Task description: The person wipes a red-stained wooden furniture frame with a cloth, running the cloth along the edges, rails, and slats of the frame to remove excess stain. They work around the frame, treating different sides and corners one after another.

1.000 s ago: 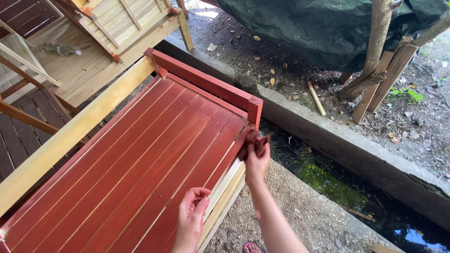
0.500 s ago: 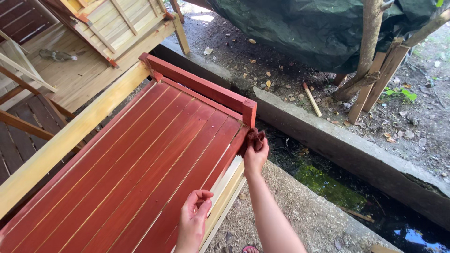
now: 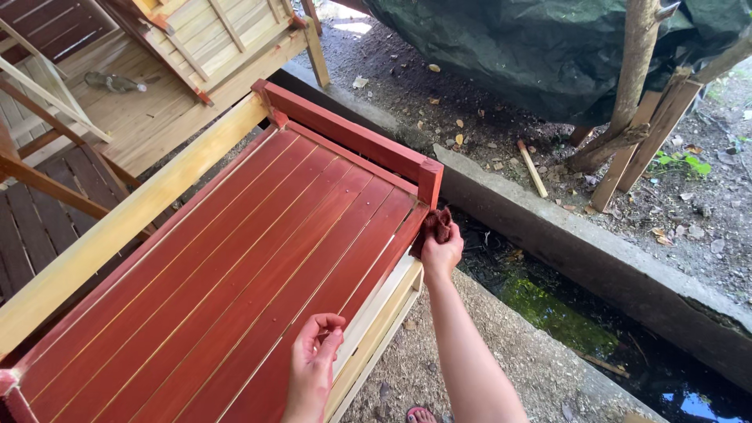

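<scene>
Right hand (image 3: 443,252) fingers clench a reddish-brown rag (image 3: 435,225) against the red slatted wooden panel's (image 3: 235,266) outer edge; left hand (image 3: 315,362) rests fingertips, loosely curled, on that edge.

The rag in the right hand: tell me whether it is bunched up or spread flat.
Bunched up. The rag sits as a crumpled wad in the right hand, pressed against the edge of the red slatted panel.

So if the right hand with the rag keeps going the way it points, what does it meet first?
Probably the red corner post, just beyond the right hand and its stained rag; depth is unclear, so it might slip past beside it.
</scene>
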Available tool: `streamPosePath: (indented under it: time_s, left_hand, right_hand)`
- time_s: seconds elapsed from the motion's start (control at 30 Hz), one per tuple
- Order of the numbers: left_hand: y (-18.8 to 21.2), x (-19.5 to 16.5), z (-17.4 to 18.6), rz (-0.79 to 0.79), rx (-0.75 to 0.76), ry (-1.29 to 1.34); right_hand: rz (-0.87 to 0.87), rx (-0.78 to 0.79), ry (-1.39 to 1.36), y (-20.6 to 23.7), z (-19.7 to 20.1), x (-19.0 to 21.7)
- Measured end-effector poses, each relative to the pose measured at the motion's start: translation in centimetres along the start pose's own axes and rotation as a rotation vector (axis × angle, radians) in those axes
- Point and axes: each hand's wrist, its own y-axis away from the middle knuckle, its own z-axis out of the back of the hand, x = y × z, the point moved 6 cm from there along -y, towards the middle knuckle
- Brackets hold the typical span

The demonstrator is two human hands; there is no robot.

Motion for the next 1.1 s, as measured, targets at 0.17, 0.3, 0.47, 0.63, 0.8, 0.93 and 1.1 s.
streamPosePath:
  time_s: [0.17,0.3,0.47,0.63,0.8,0.93,1.1]
  left_hand:
    - [0.6,1.2,-0.5,0.03,0.034,-0.045]
    - [0.1,1.2,-1.1,-0.052,0.084,0.078]
    - [0.6,0.7,-0.1,0.0,0.02,0.04]
    - [1.1,-0.7,0.2,-0.021,-0.05,-0.032]
    - [1.1,-0.9,-0.2,-0.118,-0.043,-0.101]
    - [1.8,0.1,0.8,-0.073,-0.05,-0.144]
    - [3.8,-0.9,2.4,-0.204,-0.058,-0.285]
  right_hand:
    - [-0.046,0.055,-0.03,-0.4,0.7,-0.1]
    - [0.055,0.074,-0.086,-0.1,0.3,-0.2]
    - [-0.045,0.084,0.178,-1.5,1.2,-0.7]
    - [0.025,0.184,-0.37,-2.6,1.2,0.0]
    - [0.035,0.263,-0.395,-0.1,0.3,-0.2]
    - [0.103,0.295,-0.397,3.1,0.4,0.4]
    - [0.035,0.232,-0.317,10.0,0.8,-0.9]
